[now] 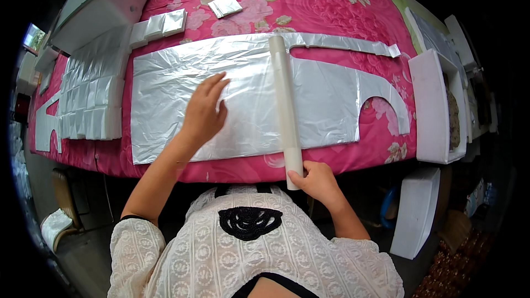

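A large, thin, silvery plastic bag (326, 96) lies spread across the table, creased at its left part, with handle-shaped strips at its right end. Across it rests a long pale tube (286, 105), running from the far side of the bag to past the table's near edge. My right hand (317, 181) grips the tube's near end, thumb on top. My left hand (205, 111) is over the bag to the left of the tube, fingers apart and holding nothing. Whether its fingertips touch the plastic, I cannot tell.
Stacked folded silvery packets (91, 91) stand at the left, beside a white foam box (107, 8). One small packet (224, 6) lies farther back on the pink flowered tablecloth (326, 11). At the right edge is another white foam box (433, 107); a white block (415, 212) stands below it.
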A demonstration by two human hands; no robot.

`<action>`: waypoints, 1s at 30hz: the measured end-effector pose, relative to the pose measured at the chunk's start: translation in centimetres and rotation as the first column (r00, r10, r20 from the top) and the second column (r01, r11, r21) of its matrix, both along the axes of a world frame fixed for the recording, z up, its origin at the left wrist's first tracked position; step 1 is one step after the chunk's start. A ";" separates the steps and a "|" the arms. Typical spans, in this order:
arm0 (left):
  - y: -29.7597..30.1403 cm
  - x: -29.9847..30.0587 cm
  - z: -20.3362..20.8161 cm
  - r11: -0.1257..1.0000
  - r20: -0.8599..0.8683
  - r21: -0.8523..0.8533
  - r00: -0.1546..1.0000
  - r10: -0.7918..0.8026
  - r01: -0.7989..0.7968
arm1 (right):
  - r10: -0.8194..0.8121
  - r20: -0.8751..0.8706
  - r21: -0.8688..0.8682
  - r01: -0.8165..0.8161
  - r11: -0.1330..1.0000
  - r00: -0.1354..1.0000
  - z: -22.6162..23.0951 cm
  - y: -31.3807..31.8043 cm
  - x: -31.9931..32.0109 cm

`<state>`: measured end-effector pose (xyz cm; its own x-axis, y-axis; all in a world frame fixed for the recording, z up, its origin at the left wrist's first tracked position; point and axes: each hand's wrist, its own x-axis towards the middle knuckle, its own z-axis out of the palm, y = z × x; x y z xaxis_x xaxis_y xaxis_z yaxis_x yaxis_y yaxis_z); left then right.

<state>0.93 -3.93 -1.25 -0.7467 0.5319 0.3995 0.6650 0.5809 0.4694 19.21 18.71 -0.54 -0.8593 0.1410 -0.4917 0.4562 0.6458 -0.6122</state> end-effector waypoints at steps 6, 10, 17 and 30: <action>8.9 3.8 -5.5 0.985 0.144 -0.132 0.985 -0.090 0.109 | -0.021 -0.022 -0.045 0.020 0.999 1.000 -1.0 0.6 0.5; 9.3 3.6 -6.2 0.970 0.115 -0.210 0.988 -0.102 0.125 | 0.081 0.021 -0.076 -0.079 0.994 0.996 -1.2 1.7 -0.6; 9.1 3.8 -5.7 0.941 0.091 -0.310 0.990 -0.110 0.133 | -0.034 -0.295 -0.097 0.006 0.995 0.955 -2.2 4.2 -15.4; 9.1 3.8 -5.7 0.961 0.107 -0.232 0.986 -0.129 0.151 | -0.786 0.337 -0.933 0.074 -0.351 0.518 -6.9 15.9 -27.4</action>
<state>4.77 5.19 -7.00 -0.6848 0.7053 0.1833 0.7092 0.5873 0.3900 -8.14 34.65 -7.44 -0.8533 0.3765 -0.3607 -0.2377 -0.8967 -0.3735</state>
